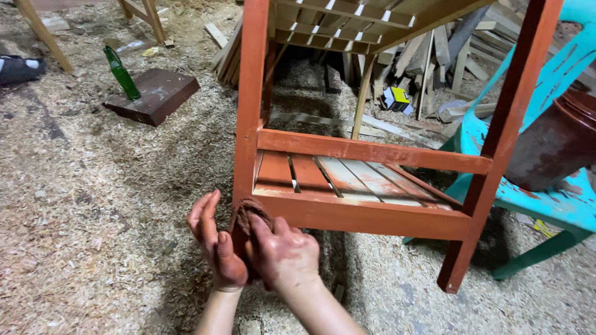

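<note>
Upper left: green bottle (121, 73) on dark slab (153, 94).
Lower centre: left hand (215, 245) flat, fingers together, bracing stool leg (249, 118).
Right hand (282, 255) pinching stained rag (249, 214) against leg, likely rubbing stain in.
Right: turquoise chair (546, 198).

i see a small wooden stand (366, 155), freshly stained reddish-brown, upright on the sawdust floor. its lower slatted shelf (347, 177) is only partly coloured: the left slats are red, the right ones still pale and streaked. a stain-soaked rag (249, 214), bunched and dark brown-red, is pressed against the bottom of the front left leg (250, 111), where the lower rail meets it.
</note>
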`<act>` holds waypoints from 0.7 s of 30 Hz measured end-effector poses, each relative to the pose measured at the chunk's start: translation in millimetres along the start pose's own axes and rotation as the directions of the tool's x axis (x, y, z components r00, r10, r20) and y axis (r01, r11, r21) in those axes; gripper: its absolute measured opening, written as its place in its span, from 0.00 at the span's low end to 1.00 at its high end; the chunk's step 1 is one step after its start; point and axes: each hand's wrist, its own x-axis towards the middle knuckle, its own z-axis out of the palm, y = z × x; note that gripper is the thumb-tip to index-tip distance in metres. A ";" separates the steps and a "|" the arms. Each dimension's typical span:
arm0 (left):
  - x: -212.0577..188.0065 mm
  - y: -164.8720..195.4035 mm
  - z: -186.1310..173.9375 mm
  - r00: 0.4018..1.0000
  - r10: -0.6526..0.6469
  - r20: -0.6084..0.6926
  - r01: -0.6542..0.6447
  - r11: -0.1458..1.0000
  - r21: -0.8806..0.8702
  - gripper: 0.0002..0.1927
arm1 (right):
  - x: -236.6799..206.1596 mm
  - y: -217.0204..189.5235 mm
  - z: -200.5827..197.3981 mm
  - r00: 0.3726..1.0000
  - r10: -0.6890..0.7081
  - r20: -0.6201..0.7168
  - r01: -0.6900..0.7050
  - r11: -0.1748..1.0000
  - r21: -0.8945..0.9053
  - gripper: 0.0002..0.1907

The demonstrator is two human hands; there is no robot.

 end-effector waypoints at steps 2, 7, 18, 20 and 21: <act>0.1 5.2 2.9 1.000 0.008 -0.009 -0.008 1.000 0.015 0.39 | -4.2 14.0 -6.1 0.999 -0.032 -0.011 0.032 0.999 -0.022 0.26; -1.6 18.1 3.7 0.998 0.061 0.007 -0.061 0.989 0.133 0.35 | -20.0 51.7 -24.8 0.998 0.011 0.057 -0.006 0.996 -0.092 0.28; -32.7 49.0 56.9 0.915 0.216 0.340 -0.358 0.823 0.442 0.27 | -66.1 131.0 -53.9 0.969 0.229 -0.095 -0.241 0.961 -0.136 0.26; -40.7 58.0 66.2 0.905 0.222 0.362 -0.368 0.835 0.410 0.26 | -76.2 149.7 -59.0 0.950 0.272 -0.151 -0.291 0.949 -0.120 0.25; -44.3 62.5 70.2 0.900 0.225 0.373 -0.373 0.841 0.393 0.25 | -81.1 159.7 -61.6 0.934 0.318 -0.160 -0.338 0.933 -0.121 0.25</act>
